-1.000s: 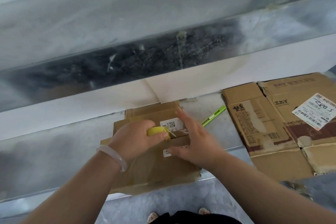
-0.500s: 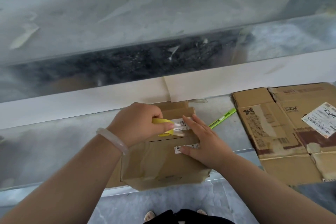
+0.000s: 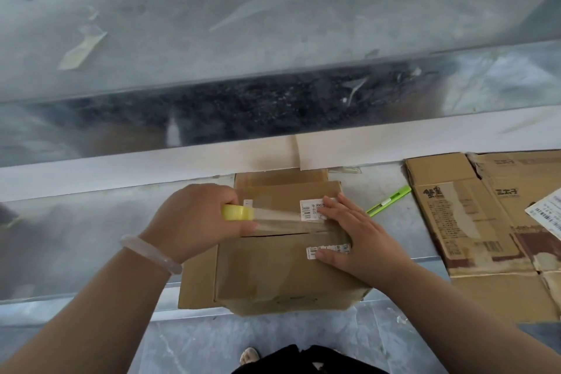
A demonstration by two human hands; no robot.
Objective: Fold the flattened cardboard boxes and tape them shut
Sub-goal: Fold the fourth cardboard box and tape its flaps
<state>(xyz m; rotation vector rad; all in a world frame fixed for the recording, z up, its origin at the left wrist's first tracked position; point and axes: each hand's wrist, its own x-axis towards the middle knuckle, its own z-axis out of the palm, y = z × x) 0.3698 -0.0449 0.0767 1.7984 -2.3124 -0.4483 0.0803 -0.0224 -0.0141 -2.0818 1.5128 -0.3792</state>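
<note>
View: head camera, looking down at the tabletop (image 3: 76,237).
Cardboard box (image 3: 273,276): folded up, with its top flaps closed. It stands at the near edge of the grey tabletop, on a flat piece of cardboard.
Left-hand grip (image 3: 194,222): fingers curled round a yellow tape roll (image 3: 237,212) at the box's upper left edge. A pale bracelet (image 3: 151,253) is on the wrist.
Tape strip (image 3: 279,217): clear, stretched from the roll rightward across the box top.
Right-hand grip (image 3: 361,240): fingers straight, holding nothing, pressed flat on the right of the box top over the tape end.
Flattened boxes (image 3: 473,222): lying flat on the tabletop to the right.
Slim green tool (image 3: 390,200): lying between the box and the flattened boxes.
</note>
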